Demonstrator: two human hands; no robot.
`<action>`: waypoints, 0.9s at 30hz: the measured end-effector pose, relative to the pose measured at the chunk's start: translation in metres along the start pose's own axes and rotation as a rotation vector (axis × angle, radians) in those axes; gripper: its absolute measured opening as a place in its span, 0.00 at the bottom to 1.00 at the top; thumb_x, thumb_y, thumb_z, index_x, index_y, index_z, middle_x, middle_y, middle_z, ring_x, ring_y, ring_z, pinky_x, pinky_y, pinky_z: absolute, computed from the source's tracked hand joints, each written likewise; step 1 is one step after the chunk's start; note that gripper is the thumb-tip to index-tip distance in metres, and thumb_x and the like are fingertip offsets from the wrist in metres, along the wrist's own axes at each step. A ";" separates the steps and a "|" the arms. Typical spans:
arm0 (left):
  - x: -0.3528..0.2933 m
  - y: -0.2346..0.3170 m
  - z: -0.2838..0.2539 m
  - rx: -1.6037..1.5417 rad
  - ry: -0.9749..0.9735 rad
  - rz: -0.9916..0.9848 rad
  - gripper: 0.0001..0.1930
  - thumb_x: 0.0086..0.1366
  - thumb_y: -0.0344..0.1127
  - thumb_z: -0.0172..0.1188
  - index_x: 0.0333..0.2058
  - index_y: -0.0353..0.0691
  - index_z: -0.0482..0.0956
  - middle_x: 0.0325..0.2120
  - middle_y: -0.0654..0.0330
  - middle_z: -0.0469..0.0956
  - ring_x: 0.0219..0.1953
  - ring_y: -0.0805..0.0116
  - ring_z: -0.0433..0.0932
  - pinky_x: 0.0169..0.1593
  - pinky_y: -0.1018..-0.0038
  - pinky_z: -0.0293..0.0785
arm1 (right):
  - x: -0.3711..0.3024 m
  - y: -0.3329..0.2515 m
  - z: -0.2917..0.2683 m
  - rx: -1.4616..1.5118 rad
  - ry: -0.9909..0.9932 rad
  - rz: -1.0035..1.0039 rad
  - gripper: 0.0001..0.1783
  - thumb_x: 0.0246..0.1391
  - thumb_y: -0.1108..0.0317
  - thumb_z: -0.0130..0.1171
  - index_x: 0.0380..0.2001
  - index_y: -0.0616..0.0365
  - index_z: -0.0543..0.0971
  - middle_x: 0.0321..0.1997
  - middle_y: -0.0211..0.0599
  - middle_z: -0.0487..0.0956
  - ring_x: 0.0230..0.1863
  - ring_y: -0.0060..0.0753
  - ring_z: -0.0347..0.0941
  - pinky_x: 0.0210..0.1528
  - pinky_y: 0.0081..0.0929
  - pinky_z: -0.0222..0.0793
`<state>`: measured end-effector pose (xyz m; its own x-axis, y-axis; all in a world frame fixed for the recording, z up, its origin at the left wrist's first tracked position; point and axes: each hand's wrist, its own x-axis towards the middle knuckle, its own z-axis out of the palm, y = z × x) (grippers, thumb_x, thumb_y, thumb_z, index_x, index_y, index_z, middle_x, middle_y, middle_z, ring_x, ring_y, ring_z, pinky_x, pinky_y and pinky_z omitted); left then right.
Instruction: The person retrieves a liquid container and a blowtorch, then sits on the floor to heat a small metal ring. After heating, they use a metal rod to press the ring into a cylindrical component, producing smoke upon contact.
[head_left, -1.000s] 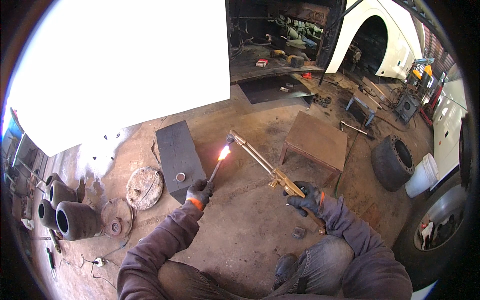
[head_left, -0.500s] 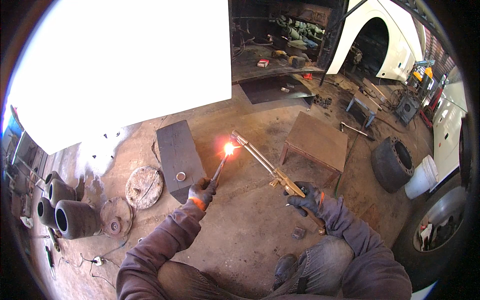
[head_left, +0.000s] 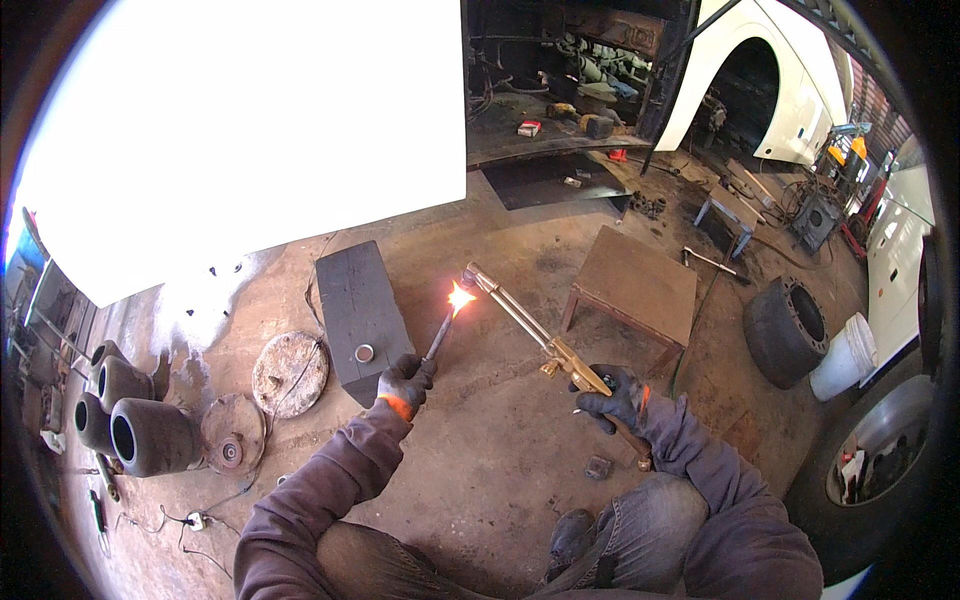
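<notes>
My left hand [head_left: 404, 384], in a dark glove with an orange cuff, is closed around a dark metal rod [head_left: 438, 340] that points up and away from me. At the rod's far end burns a bright orange-white glow [head_left: 460, 298]. A brass cutting torch [head_left: 528, 324] with long tubes slants in from the right, its head close beside the glow. Around the torch's handle is closed my right hand [head_left: 612, 397], gloved too. Whether the torch head touches the rod cannot be made out.
A dark block [head_left: 362, 305] with a small round ring [head_left: 365, 353] on it stands left of the rod. Beyond the torch is a low brown metal table [head_left: 635, 285]. Brake drums [head_left: 155, 437], round plates [head_left: 290, 373], a white bucket [head_left: 845, 358] and a large wheel [head_left: 880, 440] surround me.
The glow at the rod's tip has lost its wide red halo and now shows a sharper, jagged shape. Both hands hold nearly the same positions.
</notes>
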<state>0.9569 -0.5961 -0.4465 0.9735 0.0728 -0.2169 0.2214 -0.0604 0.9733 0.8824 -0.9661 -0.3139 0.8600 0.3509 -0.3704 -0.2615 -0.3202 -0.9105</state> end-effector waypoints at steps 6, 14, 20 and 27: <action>-0.002 0.005 0.001 0.003 0.005 -0.017 0.11 0.64 0.40 0.66 0.38 0.39 0.79 0.22 0.66 0.75 0.18 0.77 0.65 0.21 0.77 0.62 | 0.002 0.005 -0.002 -0.019 -0.011 -0.008 0.20 0.58 0.68 0.62 0.50 0.67 0.72 0.20 0.31 0.72 0.15 0.23 0.68 0.17 0.24 0.66; 0.003 -0.002 -0.001 -0.016 0.006 -0.013 0.13 0.63 0.42 0.67 0.39 0.39 0.79 0.22 0.65 0.75 0.17 0.76 0.65 0.21 0.76 0.61 | 0.002 0.005 -0.001 -0.002 -0.004 -0.013 0.20 0.58 0.67 0.62 0.50 0.66 0.73 0.20 0.31 0.73 0.15 0.23 0.68 0.17 0.25 0.65; 0.002 -0.003 0.000 -0.014 -0.005 0.026 0.14 0.63 0.43 0.68 0.39 0.40 0.79 0.22 0.65 0.75 0.18 0.76 0.66 0.21 0.76 0.62 | 0.004 0.011 -0.003 0.029 -0.002 -0.015 0.20 0.58 0.67 0.64 0.50 0.65 0.73 0.21 0.31 0.72 0.15 0.23 0.68 0.16 0.25 0.65; -0.002 0.004 -0.001 0.069 -0.041 0.000 0.12 0.66 0.41 0.62 0.41 0.38 0.79 0.26 0.65 0.77 0.24 0.75 0.72 0.25 0.74 0.71 | 0.003 0.007 -0.003 0.015 -0.018 -0.016 0.21 0.58 0.66 0.63 0.51 0.67 0.73 0.20 0.32 0.73 0.15 0.23 0.68 0.16 0.25 0.65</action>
<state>0.9558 -0.5952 -0.4422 0.9746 0.0322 -0.2216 0.2239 -0.1288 0.9661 0.8846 -0.9694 -0.3213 0.8563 0.3717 -0.3586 -0.2542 -0.3010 -0.9191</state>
